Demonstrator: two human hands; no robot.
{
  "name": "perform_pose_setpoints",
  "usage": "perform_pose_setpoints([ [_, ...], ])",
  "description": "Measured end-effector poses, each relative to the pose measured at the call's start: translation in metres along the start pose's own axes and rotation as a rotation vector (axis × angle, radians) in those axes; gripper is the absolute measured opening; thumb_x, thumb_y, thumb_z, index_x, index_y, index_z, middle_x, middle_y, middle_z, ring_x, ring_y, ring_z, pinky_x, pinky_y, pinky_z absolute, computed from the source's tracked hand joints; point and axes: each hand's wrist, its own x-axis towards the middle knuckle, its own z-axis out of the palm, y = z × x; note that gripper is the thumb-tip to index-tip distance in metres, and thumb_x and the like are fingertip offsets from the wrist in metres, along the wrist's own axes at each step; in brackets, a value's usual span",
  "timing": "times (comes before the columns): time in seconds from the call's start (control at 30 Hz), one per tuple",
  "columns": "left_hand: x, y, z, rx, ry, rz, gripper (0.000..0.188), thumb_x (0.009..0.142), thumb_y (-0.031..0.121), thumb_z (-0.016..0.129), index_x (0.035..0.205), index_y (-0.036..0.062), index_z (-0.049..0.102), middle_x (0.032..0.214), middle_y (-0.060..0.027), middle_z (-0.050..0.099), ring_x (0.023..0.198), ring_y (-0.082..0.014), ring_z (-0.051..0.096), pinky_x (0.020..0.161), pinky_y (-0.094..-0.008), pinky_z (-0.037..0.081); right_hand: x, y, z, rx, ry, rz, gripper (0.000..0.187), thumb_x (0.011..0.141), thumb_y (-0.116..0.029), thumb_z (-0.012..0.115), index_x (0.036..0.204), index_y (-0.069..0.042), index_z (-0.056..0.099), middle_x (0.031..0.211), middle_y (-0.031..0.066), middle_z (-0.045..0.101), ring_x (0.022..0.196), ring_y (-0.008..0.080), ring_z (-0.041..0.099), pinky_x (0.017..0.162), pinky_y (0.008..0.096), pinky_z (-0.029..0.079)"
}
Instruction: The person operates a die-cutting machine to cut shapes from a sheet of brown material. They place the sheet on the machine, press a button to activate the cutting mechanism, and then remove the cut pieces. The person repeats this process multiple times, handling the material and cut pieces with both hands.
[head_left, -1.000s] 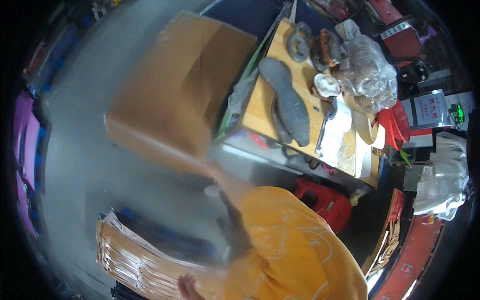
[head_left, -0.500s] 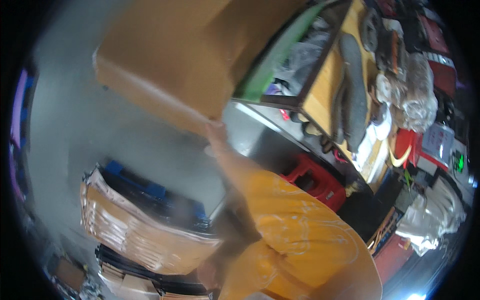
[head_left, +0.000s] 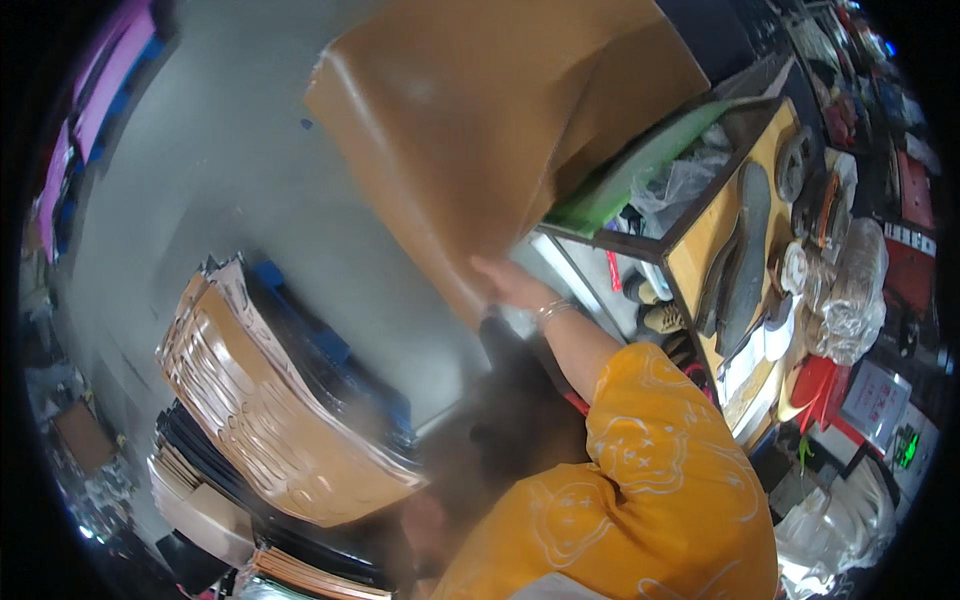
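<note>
My right hand [head_left: 512,286], with a bracelet at the wrist, reaches out from an orange sleeve. Its fingers close on the near edge of a large, smooth brown sheet [head_left: 455,140] that looks like leather and bends down along its left side. A smeared, skin-coloured shape low in the view seems to be my left hand [head_left: 425,522]; its fingers cannot be made out. It is beside a stack of glossy brown sheets [head_left: 260,400] with curved ridges pressed into them. A dark blurred area covers what lies between the two hands.
To the right stands a wooden-topped table [head_left: 690,270] with dark grey sole-shaped pieces [head_left: 745,255], plastic-wrapped rolls [head_left: 850,290] and a red object [head_left: 822,395]. A green sheet [head_left: 640,165] and clear plastic lie near its corner. More stacked sheets [head_left: 310,575] are at lower left, above grey floor [head_left: 220,150].
The view has swung, so the brown sheet and table appear farther right. My right hand stays at the sheet's edge and looks sharper now. More of the sheet's far side shows.
</note>
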Motion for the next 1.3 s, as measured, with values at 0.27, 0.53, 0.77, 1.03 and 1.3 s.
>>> perform_pose_setpoints([
  [0.27, 0.011, 0.166, 0.166, -0.368, -0.824, 0.25, 0.09, 0.084, 0.075, 0.033, 0.14, 0.0057, 0.035, 0.141, -0.0164, 0.042, 0.126, -0.0335, 0.043, 0.107, -0.0502, 0.03, -0.113, -0.079, 0.179, 0.496, -0.374, -0.302, 0.034, 0.092, -0.029, 0.059, 0.119, -0.009, 0.052, 0.103, 0.0056, 0.063, 0.09, 0.022, 0.064, 0.074, 0.0381, 0.056],
  [0.53, -0.047, 0.273, 0.2, -0.229, -0.724, 0.736, 0.019, 0.097, 0.026, 0.047, 0.097, 0.0077, 0.054, 0.086, -0.0006, 0.055, 0.09, -0.0162, 0.056, 0.082, -0.0328, 0.046, -0.194, -0.069, 0.151, 0.328, -0.443, -0.277, 0.031, 0.093, -0.024, 0.054, 0.118, -0.005, 0.055, 0.12, 0.0093, 0.059, 0.113, 0.0235, 0.056, 0.095, 0.0414, 0.047],
  [0.77, -0.103, 0.278, 0.245, -0.357, -0.716, 0.61, 0.023, 0.093, 0.011, 0.055, 0.115, 0.0057, 0.055, 0.111, -0.0043, 0.061, 0.097, -0.0161, 0.059, 0.081, -0.0295, 0.049, -0.193, -0.083, 0.117, 0.419, -0.46, -0.331, 0.032, 0.093, -0.02, 0.054, 0.121, -0.005, 0.051, 0.122, 0.0083, 0.059, 0.11, 0.0214, 0.058, 0.086, 0.0355, 0.055],
  [1.03, -0.108, 0.28, 0.272, -0.339, -0.563, 0.538, 0.022, 0.092, 0.018, 0.059, 0.112, 0.0095, 0.053, 0.101, -0.0034, 0.059, 0.086, -0.0201, 0.06, 0.076, -0.0334, 0.05, -0.186, -0.074, 0.098, 0.317, -0.283, -0.335, 0.025, 0.092, -0.024, 0.057, 0.112, -0.009, 0.058, 0.104, 0.0061, 0.065, 0.089, 0.021, 0.064, 0.07, 0.0337, 0.055],
  [1.3, -0.081, 0.275, 0.289, -0.313, -0.489, 0.502, 0.028, 0.091, 0.026, 0.061, 0.113, 0.0106, 0.051, 0.1, -0.0056, 0.056, 0.076, -0.0188, 0.058, 0.067, -0.0351, 0.05, -0.174, -0.058, 0.068, 0.314, -0.332, -0.205, 0.019, 0.091, -0.026, 0.059, 0.102, -0.01, 0.059, 0.093, 0.0036, 0.065, 0.071, 0.0168, 0.06, 0.062, 0.0311, 0.053],
])
